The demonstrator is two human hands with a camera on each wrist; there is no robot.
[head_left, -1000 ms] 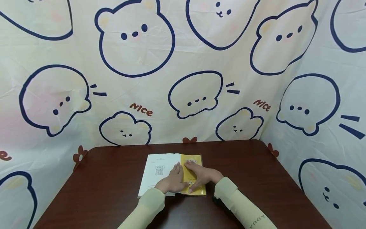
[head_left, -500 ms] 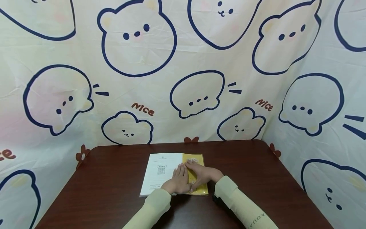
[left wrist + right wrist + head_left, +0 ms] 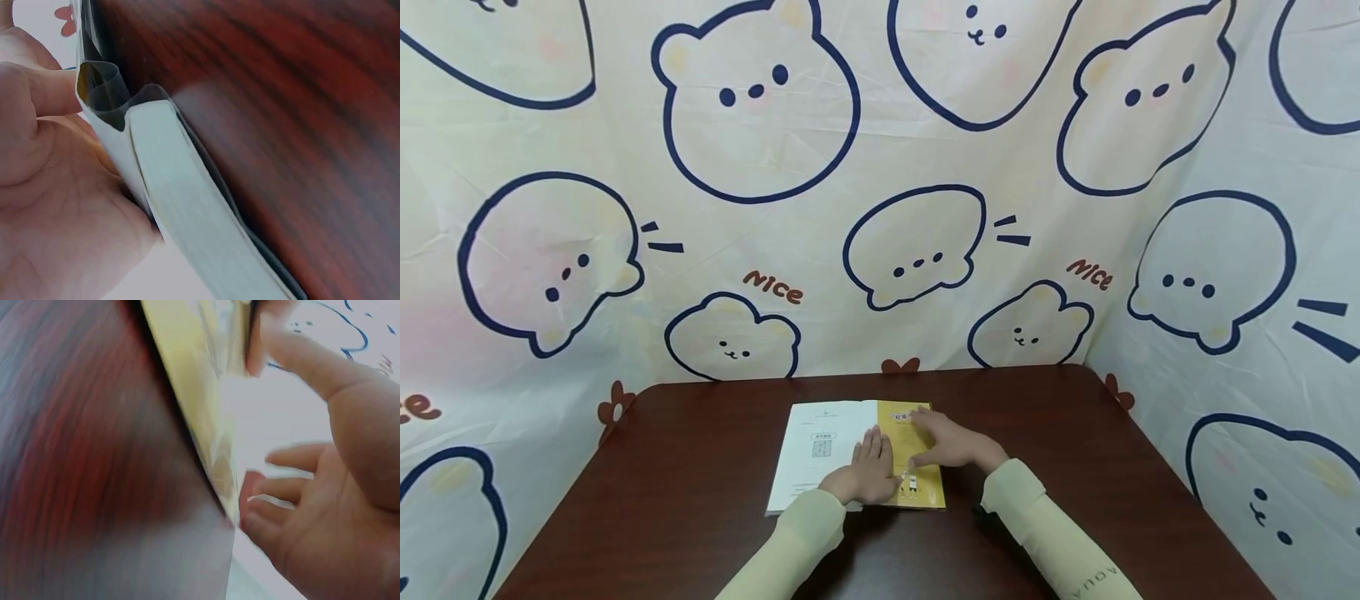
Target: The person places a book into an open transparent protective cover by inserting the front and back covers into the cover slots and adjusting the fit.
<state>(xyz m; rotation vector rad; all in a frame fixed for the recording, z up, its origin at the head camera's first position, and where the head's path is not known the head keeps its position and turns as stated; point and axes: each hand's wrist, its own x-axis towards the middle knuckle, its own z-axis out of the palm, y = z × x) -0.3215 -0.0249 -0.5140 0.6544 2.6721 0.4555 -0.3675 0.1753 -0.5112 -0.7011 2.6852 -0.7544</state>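
Observation:
A book [image 3: 816,423] lies open on the dark wooden table, with a white printed page on the left and a yellow cover side [image 3: 922,495] on the right. My left hand [image 3: 863,477] rests flat along the fold between them, fingers extended. In the left wrist view, the thick page block [image 3: 181,194] shows, and clear plastic film [image 3: 106,87] curls at the spine. Over the yellow side is my right hand [image 3: 958,443], fingers spread and thumb apart. From the right wrist view, its fingers are loosely extended near the yellow edge [image 3: 181,356]; contact is hard to tell.
The brown table [image 3: 685,467] extends around the book on all sides. Behind and beside it hangs a pale cloth [image 3: 820,333] printed with bear outlines.
My right hand has shifted right across the yellow side, away from the left hand, uncovering more of it. My left hand moved slightly right at first, then stayed by the fold.

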